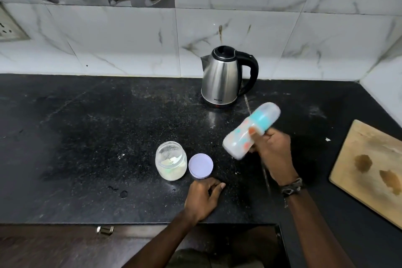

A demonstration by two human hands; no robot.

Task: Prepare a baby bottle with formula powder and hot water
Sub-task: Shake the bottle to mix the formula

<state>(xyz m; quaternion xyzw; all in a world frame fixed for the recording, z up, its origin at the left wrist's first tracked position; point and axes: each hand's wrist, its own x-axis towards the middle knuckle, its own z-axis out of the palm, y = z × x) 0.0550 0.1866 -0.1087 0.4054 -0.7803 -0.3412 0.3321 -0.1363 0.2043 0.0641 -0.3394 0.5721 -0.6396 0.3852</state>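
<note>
Nearest the camera, the left hand [203,197] rests on the black stone counter [87,137] close to its front edge, fingers loosely bent and holding nothing, fingertips just short of a round lilac lid [200,166]. Touching or just beside that lid on its left stands one open glass jar [171,160] with pale formula powder in its lower part.

Up and to the right, the right hand [273,150] grips the one baby bottle [252,129] around its middle, above the counter. It is tilted, its clear cap and teal collar pointing up and right, its base down and left, and it is blurred. A dark band circles that wrist.

Behind the bottle, one steel kettle [221,76] with a black handle stands near the back wall. At the right edge lies one wooden board [369,165] with two brown stains.

Open counter stretches wide to the left of the jar, with a few droplets and pale specks. Marble-look wall tiles [239,17] rise behind, and a socket plate sits at far left.
</note>
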